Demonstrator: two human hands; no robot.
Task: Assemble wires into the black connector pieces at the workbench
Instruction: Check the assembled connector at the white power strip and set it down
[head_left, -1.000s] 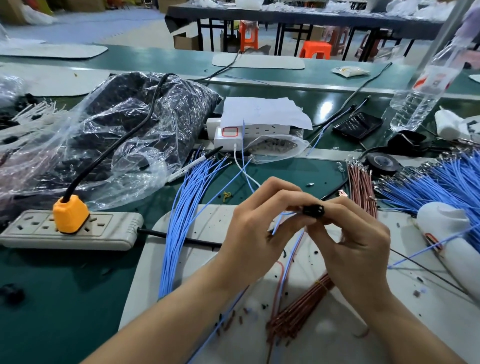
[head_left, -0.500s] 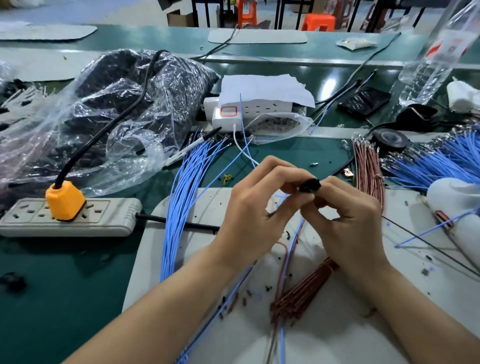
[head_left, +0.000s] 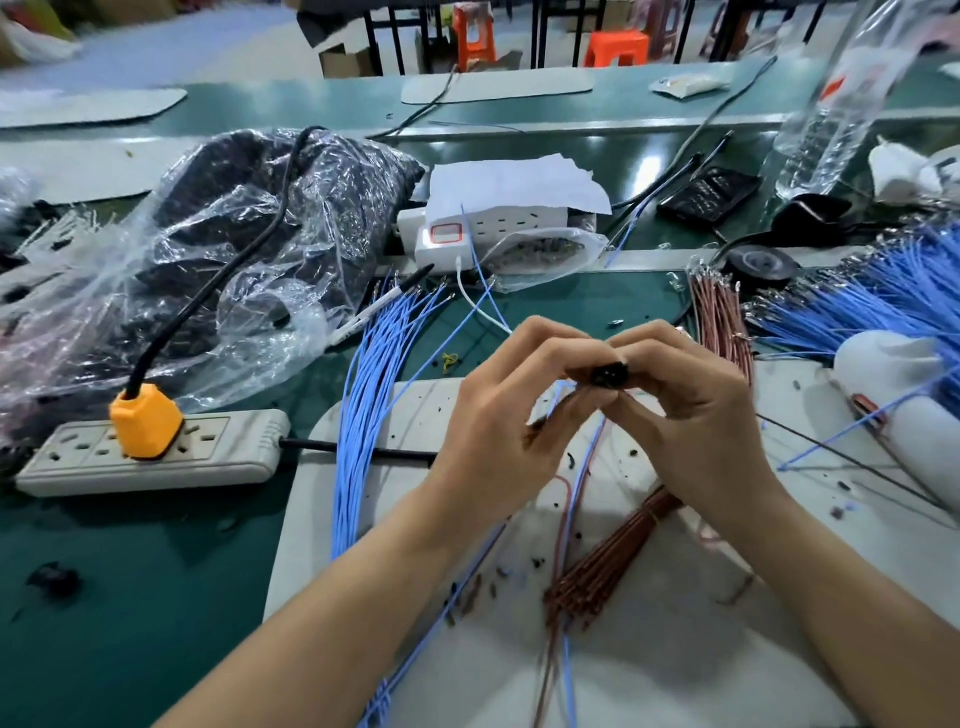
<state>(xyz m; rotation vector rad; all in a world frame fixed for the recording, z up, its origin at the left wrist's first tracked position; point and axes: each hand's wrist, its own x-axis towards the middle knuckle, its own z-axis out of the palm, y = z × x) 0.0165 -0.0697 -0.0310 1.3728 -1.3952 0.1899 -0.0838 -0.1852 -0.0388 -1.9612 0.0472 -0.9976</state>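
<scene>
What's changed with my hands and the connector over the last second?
The left hand and right hand have drawn tighter together around the small black plastic connector, both pinching it at the fingertips. The thin blue wire still hangs below it; the blue wire bundle and grey power strip lie as before.

Counter: a dark green matte counter (head_left: 130, 571) fills the near view.
Rail: a pale metal rail (head_left: 571, 130) runs along the dark green counter's far edge.
Second bench: a lighter green long counter (head_left: 311, 104) lies just beyond it, parallel.
Floor: a pale blue-grey floor (head_left: 182, 47) lies farther off, beyond its left end.
Furniture: a tall orange plastic stool (head_left: 470, 31) and a squat orange plastic stool (head_left: 616, 48) stand well behind it among black metal table legs (head_left: 540, 31).
Box: an open brown cardboard box (head_left: 340, 60) stands back there too.
Light: white glare patches (head_left: 649, 166) mark its far part.
</scene>
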